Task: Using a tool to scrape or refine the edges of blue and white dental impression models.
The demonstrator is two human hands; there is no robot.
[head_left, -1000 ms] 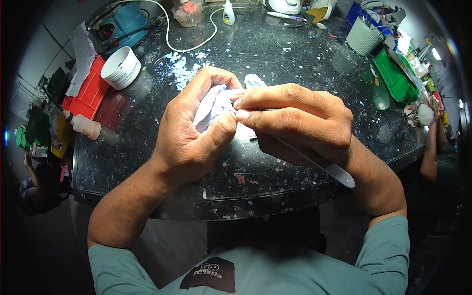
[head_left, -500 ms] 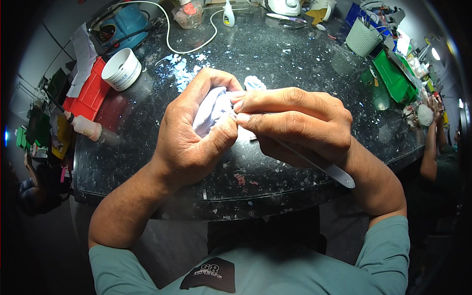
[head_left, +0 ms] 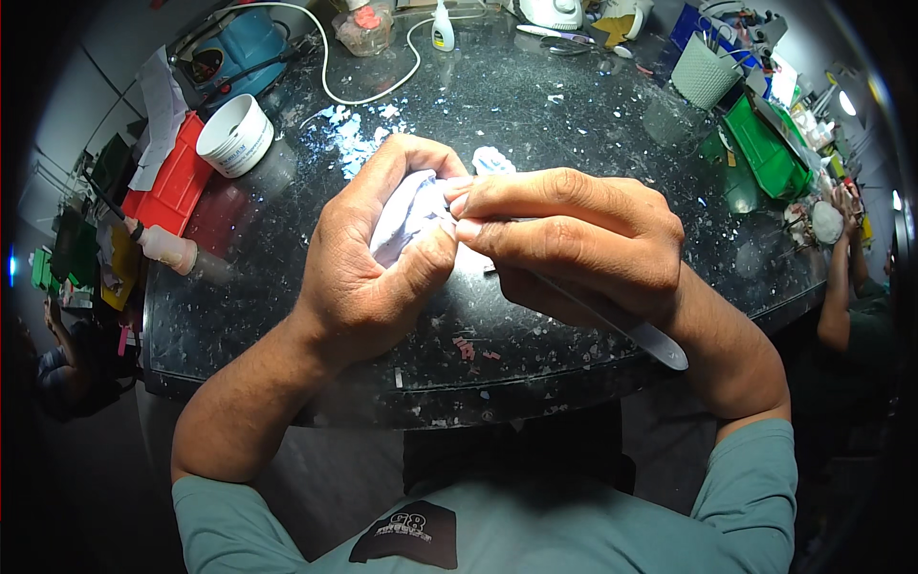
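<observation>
My left hand (head_left: 361,251) is wrapped around a white, plaster-like piece (head_left: 400,218), its thumb and fingers closed on the sides. From the right, my right hand (head_left: 598,234) pinches a slim metal spatula-like tool (head_left: 654,342). The tool's rounded, flat end sticks out below the palm toward me. Its working tip is hidden behind my right fingertips, which meet the white piece beside my left thumb. Just beyond the fingers a small lumpy white piece (head_left: 491,161) lies on the dark table (head_left: 535,383). Another white bit shows partly under my right hand.
White shavings (head_left: 352,139) are strewn beyond my left hand. A white tub (head_left: 235,136), a red bin (head_left: 170,177) and a bottle (head_left: 166,249) stand left. A white cord (head_left: 330,72) curves across the back. To the right are a tool cup (head_left: 706,75), a green bin (head_left: 768,143) and a co-worker's arms (head_left: 839,273).
Both hands, the white piece and the tool have shifted very slightly to the left. The grip of each hand looks the same.
</observation>
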